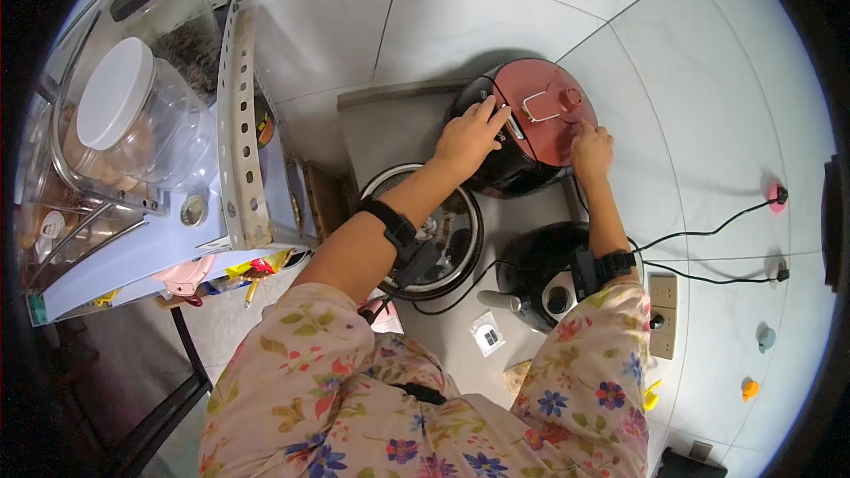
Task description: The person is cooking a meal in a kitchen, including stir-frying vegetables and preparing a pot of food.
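Note:
A black electric cooker with a red lid stands at the back of the grey table. The lid looks closed; it carries a folding handle and a round red knob. My left hand lies on the front of the cooker. Its fingers are spread, with the tips at the silver latch. At the lid's right edge my right hand touches the cooker with fingers bent. Its fingertips are partly hidden, so I cannot tell whether it grips the rim.
A round pan with a glass lid sits below my left forearm. Beside it stands a black air fryer, partly behind my right arm. Black cords run to wall hooks. A metal shelf with plastic jars rises at left.

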Demonstrator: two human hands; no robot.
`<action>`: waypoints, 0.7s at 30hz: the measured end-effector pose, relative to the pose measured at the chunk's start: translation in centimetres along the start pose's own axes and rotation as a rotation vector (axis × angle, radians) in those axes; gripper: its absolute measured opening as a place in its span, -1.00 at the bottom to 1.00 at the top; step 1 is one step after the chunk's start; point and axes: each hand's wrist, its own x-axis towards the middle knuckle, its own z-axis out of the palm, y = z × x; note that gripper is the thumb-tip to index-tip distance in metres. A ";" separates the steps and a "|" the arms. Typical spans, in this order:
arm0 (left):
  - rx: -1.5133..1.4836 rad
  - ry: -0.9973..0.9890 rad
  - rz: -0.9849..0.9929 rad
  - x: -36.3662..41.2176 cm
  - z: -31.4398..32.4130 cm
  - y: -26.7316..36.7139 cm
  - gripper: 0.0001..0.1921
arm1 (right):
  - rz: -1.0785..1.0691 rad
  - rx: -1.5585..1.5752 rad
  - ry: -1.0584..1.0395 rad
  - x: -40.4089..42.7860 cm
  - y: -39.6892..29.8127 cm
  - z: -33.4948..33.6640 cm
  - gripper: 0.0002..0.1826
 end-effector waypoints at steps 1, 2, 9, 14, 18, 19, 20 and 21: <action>0.016 0.005 0.011 0.1 0.2 -0.2 -0.37 | 0.001 0.001 -0.002 -0.2 -0.4 -0.2 -0.62; 0.031 0.009 0.022 0.1 0.3 -0.3 -0.38 | -0.018 0.035 0.010 -0.4 -0.8 -0.4 -0.68; -0.012 -0.046 -0.031 0.1 0.6 -0.4 -0.41 | -0.300 0.318 0.328 -3.2 -7.0 -3.8 -0.74; 0.024 -0.016 -0.008 0.4 0.9 -0.1 -0.45 | -0.381 0.232 0.298 -3.8 -9.0 -3.9 -0.68; 0.003 -0.003 0.007 0.2 0.6 -0.3 -0.45 | -0.357 0.237 0.210 -5.4 -9.3 -4.8 -0.54; -0.003 -0.032 -0.018 0.3 0.5 -0.3 -0.44 | -0.361 0.253 0.195 -5.8 -9.0 -5.1 -0.51; -0.009 -0.063 -0.041 0.4 0.4 -0.1 -0.43 | -0.349 0.248 0.196 -6.3 -8.6 -5.1 -0.51; -0.010 -0.070 -0.032 0.3 0.3 -0.2 -0.43 | -0.325 0.267 0.181 -7.0 -8.5 -4.9 -0.49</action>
